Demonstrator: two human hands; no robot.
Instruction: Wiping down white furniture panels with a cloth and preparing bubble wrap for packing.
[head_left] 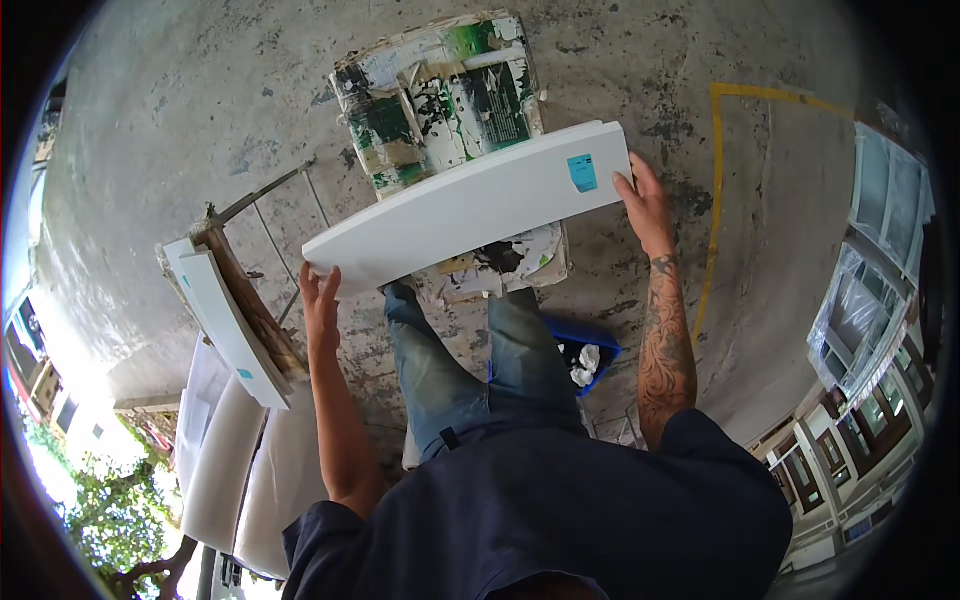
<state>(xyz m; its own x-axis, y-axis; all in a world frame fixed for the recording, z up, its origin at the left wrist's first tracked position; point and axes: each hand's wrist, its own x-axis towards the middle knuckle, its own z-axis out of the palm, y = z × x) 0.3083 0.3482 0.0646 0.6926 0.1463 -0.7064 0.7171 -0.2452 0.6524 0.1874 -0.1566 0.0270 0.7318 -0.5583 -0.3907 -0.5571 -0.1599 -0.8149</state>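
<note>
A long white board with a teal label near its right end lies across in front of me, tilted up toward the right. At least one more white edge shows behind its far side, so there may be two boards together. My left hand grips the left end, fingers on the near corner. At the other end my right hand holds the edge, with the thumb on the near side by the label. Beneath the board is a paint-spattered block with green, black and white patches; the board hides its middle.
To the left, white boards with teal labels lie on a wooden rack, beside large white rolls. A blue bin with crumpled white scraps stands near my legs. Plastic-wrapped frames stand far right, past a yellow floor line.
</note>
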